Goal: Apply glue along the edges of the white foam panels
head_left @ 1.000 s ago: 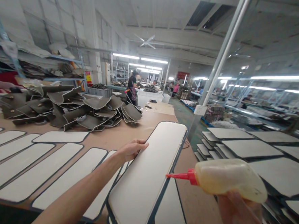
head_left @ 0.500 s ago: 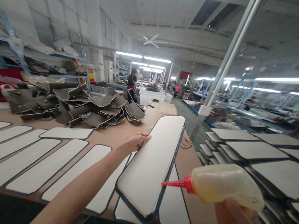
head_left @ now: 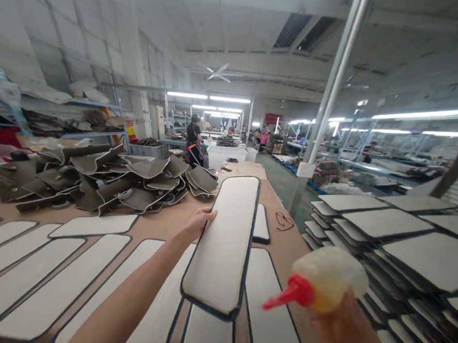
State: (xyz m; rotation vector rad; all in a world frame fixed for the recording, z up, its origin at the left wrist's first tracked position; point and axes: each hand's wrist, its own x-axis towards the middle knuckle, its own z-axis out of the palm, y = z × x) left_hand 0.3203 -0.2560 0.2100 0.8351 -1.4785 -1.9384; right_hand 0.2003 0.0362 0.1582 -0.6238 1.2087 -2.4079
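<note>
My left hand (head_left: 201, 221) grips the left edge of a long white panel (head_left: 228, 244) with rounded corners and a dark rim, tilted above the table. In my right hand (head_left: 344, 319), blurred at the lower right, is a squeeze bottle (head_left: 330, 274) with yellowish contents. Its red nozzle (head_left: 286, 293) points left, apart from the held panel and over another white panel (head_left: 269, 293) lying below. Several similar panels (head_left: 65, 285) lie in a slanting row on the left.
Olive folded pieces (head_left: 109, 179) are heaped on the brown table (head_left: 170, 224). Eyeglasses (head_left: 284, 221) lie near its right edge. Stacked white panels (head_left: 403, 223) stand at the right, beside a metal pole (head_left: 325, 103). A person (head_left: 194, 140) stands farther back.
The nozzle has come away from the held panel's edge, and the bottle has turned and moved slightly lower. The held panel now stands more upright in view. The camera view has shifted.
</note>
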